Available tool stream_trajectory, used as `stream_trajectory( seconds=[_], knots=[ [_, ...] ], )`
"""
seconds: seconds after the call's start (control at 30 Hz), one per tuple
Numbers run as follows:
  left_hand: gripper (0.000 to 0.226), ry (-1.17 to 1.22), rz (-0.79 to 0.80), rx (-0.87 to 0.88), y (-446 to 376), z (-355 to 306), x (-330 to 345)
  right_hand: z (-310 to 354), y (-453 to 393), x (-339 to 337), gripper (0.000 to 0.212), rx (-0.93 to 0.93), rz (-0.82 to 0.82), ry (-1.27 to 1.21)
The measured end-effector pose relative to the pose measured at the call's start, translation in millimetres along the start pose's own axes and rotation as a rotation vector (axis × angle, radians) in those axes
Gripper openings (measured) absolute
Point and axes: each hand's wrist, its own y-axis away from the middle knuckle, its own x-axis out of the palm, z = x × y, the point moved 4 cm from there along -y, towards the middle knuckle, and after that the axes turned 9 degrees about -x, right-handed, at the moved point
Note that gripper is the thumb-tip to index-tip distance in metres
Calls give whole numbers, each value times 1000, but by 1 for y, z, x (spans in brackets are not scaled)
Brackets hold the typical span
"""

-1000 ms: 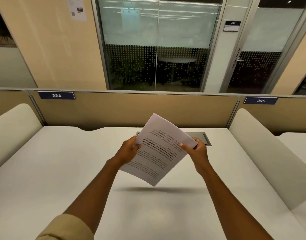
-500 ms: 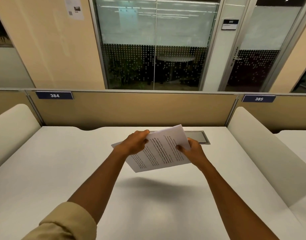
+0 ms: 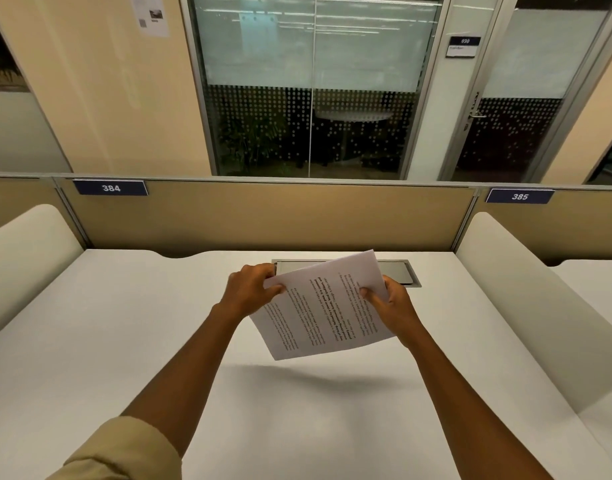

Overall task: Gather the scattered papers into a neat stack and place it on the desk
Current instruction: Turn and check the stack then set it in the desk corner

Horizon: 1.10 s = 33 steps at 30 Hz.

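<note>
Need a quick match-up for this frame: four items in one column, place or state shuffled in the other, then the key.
Things:
1. white printed paper stack
2. blue sign numbered 384
3. grey metal cable hatch
4. white desk top

Places or states:
A. set flush in the desk, partly hidden behind the sheets
B. carries a shadow under the sheets
C. fixed to the tan partition, upper left
D. held in the air, tilted, between the left hand and the right hand

Pairs: 1-D, 2-C, 3-A, 4-B
</note>
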Motion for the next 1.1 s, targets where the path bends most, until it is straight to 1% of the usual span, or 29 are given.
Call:
stream_trajectory(
  seconds=[0.07,0.13,0.17,0.23,0.3,0.33,0.4,0.47,0.53,0.6,0.7,0.83,0.97,1.1],
  knots=[
    [27,22,4,-94,3,22,2,-5,5,-6,21,20,-11,-11],
    [28,116,16,-180,6,41,7,-10,9,-11,19,32,-16,-17],
    [30,197,15,-217,8,49,11,-13,11,-12,16,36,-14,-22],
    [33,449,34,-308,16,62,18,-17,16,-12,12,47,-3,-32],
    [37,733,111,-365,28,72,28,-21,20,-11,11,61,7,-46],
    [38,838,163,-371,35,75,34,-23,22,-10,12,68,13,-56],
    [38,1000,279,-367,47,77,49,-27,25,-8,17,78,24,-92],
    [33,1115,360,-359,57,75,66,-31,28,-5,22,88,20,-136],
    [26,1166,354,-368,66,72,79,-35,30,-1,24,97,3,-170],
    [22,1179,287,-368,71,70,87,-36,32,2,21,104,-12,-181],
    [21,1148,186,-353,74,68,90,-38,34,7,20,117,-32,-194],
    [22,1096,129,-323,75,62,88,-41,39,12,18,124,-82,-205],
    [21,1032,85,-304,76,61,86,-47,43,16,27,154,-83,-228],
    [20,1019,48,-308,82,61,88,-48,48,24,32,157,-87,-265]
  ],
)
